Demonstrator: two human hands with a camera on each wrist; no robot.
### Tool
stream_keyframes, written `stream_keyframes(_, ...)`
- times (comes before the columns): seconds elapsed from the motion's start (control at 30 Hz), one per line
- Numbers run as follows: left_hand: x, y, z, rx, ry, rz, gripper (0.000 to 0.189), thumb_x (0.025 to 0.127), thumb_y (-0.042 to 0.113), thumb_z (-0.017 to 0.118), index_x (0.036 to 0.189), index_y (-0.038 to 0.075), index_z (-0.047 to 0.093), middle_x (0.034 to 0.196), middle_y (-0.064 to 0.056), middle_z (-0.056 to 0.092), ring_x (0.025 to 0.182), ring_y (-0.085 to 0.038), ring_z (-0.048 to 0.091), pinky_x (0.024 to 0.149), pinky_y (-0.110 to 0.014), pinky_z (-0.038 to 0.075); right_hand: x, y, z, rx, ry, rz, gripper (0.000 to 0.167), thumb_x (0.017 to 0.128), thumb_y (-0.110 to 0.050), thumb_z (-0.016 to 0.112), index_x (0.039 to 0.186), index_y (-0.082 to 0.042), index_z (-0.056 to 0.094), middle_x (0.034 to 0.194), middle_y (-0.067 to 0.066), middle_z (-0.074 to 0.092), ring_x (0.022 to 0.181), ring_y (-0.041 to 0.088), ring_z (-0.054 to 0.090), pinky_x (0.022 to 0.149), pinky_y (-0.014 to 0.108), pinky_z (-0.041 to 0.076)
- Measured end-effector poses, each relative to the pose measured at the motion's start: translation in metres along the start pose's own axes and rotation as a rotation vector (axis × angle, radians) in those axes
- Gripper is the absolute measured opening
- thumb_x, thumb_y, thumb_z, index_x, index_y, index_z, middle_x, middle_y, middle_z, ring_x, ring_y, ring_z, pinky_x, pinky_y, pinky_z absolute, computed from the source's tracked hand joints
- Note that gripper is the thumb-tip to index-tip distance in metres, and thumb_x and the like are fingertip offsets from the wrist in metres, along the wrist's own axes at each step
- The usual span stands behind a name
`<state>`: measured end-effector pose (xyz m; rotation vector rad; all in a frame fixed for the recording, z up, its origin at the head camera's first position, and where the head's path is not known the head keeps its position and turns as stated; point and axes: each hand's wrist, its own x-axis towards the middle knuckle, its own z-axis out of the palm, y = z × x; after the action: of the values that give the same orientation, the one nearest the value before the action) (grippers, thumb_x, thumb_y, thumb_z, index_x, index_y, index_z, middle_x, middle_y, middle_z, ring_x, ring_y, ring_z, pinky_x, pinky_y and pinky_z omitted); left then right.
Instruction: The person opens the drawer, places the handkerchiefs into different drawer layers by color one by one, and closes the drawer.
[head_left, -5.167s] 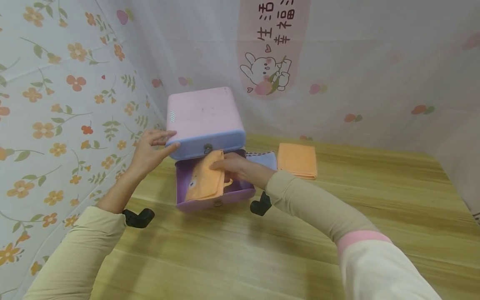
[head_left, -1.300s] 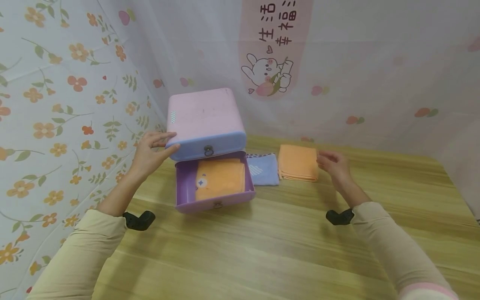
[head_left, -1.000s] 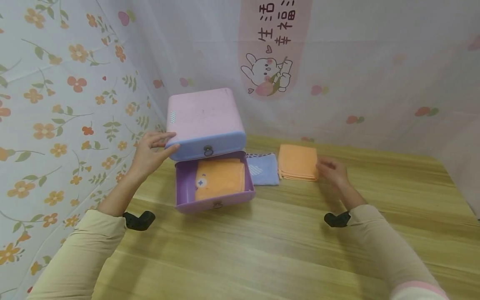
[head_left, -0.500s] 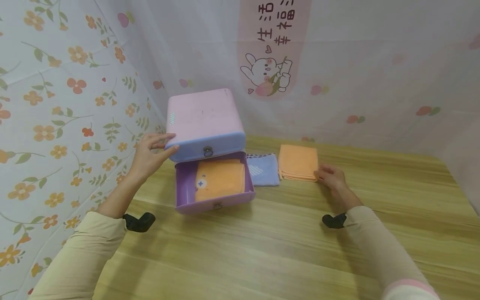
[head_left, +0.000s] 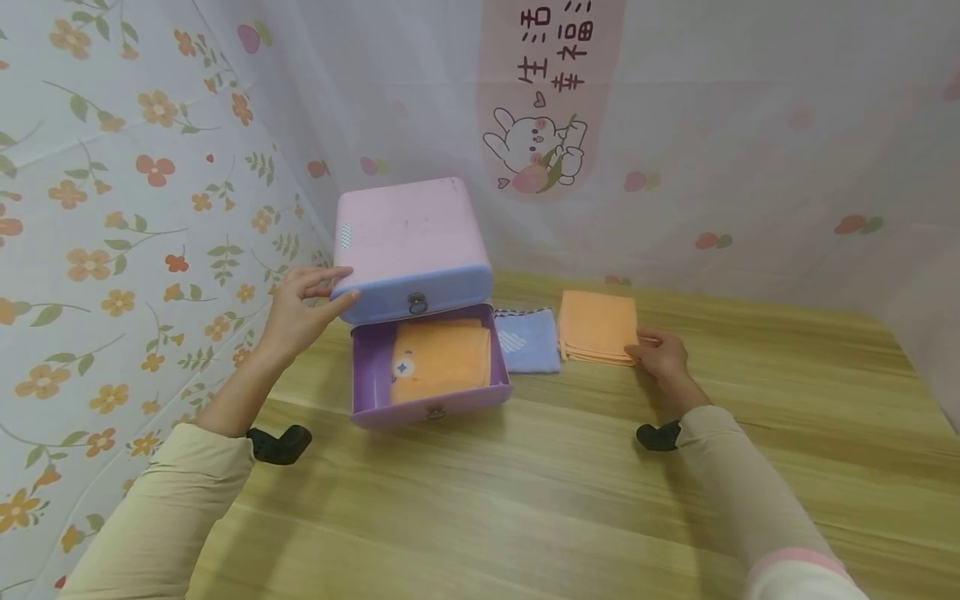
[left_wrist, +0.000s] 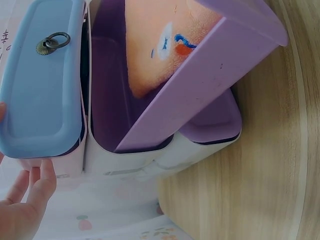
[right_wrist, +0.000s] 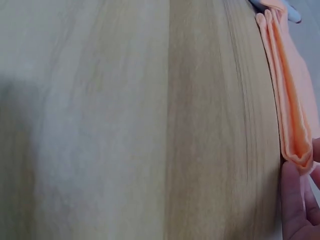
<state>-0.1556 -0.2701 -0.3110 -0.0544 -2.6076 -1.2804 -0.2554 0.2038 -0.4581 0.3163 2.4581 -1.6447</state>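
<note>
- Folded orange cloth (head_left: 597,323): lay flat near the back edge of the table (head_left: 487,517), its layered folds facing the front edge.
- Right hand (head_left: 663,358): at the cloth's front right corner; grip clamped on that corner between thumb and fingers.
- Blue cloth (head_left: 529,342): lay just left of the orange one, checked trim along its back side, white patch on its face.
- Purple drawer (head_left: 405,414): pulled out toward the table's front edge, left of the blue cloth; ring handle on its front.
- Second orange cloth (head_left: 442,358): inside that drawer, folded, with an embroidered face toward its left end.
- Pink drawer unit (head_left: 408,225): stood toward the table's back left; its blue drawer (head_left: 457,287), above the purple one, was closed.
- Left hand (head_left: 296,312): rested at the unit's front left corner, thumb on the blue front, fingers along the side; grip apart.
- Flowered curtain (head_left: 90,262): hung along the table's left side.
</note>
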Motion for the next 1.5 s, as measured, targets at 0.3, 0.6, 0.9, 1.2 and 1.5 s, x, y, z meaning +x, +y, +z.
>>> stream_keyframes(0.3,0.001,0.001,0.000,-0.015,-0.003,-0.006,0.043,0.084,0.021,0.062,0.122,0.004,0.053,0.124,-0.016,0.036,0.103,-0.034,0.043,0.068,-0.033,0.042,-0.001,0.005,-0.006,0.014,-0.034,-0.010,0.052,0.082,-0.003,0.059,0.128,0.008,0.038,0.118,0.029,0.045,0.062,0.002,0.056,0.062,0.022,0.051)
stream_keyframes(0.6,-0.001,0.002,0.000,-0.013,-0.004,-0.009,0.044,0.084,0.023,0.062,0.123,0.005,0.052,0.125,-0.016,0.035,0.103,-0.034,0.043,0.069,-0.034,0.042,-0.010,0.009,-0.017,-0.096,-0.068,-0.040,0.050,0.083,-0.006,0.058,0.127,0.009,0.039,0.118,0.033,0.045,0.062,0.002,0.057,0.061,0.023,0.051)
stream_keyframes(0.9,-0.004,0.013,-0.001,-0.036,-0.006,-0.022,0.042,0.084,0.017,0.061,0.121,0.001,0.052,0.124,-0.018,0.035,0.103,-0.036,0.043,0.068,-0.032,0.042,-0.027,0.015,-0.024,-0.099,-0.104,-0.057,0.051,0.083,-0.004,0.059,0.126,0.013,0.037,0.109,0.031,0.047,0.063,0.006,0.057,0.060,0.025,0.052)
stream_keyframes(1.2,-0.002,0.003,0.001,-0.024,0.003,-0.002,0.044,0.083,0.027,0.062,0.122,0.008,0.054,0.123,-0.013,0.036,0.102,-0.030,0.044,0.067,-0.032,0.043,-0.044,0.021,-0.028,-0.122,-0.156,-0.046,0.052,0.084,-0.007,0.059,0.127,0.011,0.035,0.100,0.019,0.045,0.064,0.010,0.056,0.061,0.025,0.051)
stream_keyframes(1.5,-0.001,0.001,0.000,-0.028,0.000,0.007,0.044,0.083,0.024,0.062,0.123,0.007,0.053,0.123,-0.015,0.036,0.102,-0.032,0.044,0.068,-0.033,0.042,-0.063,0.023,-0.029,-0.193,-0.221,-0.070,0.050,0.083,-0.007,0.059,0.122,0.013,0.035,0.092,0.016,0.043,0.065,0.013,0.057,0.060,0.026,0.052)
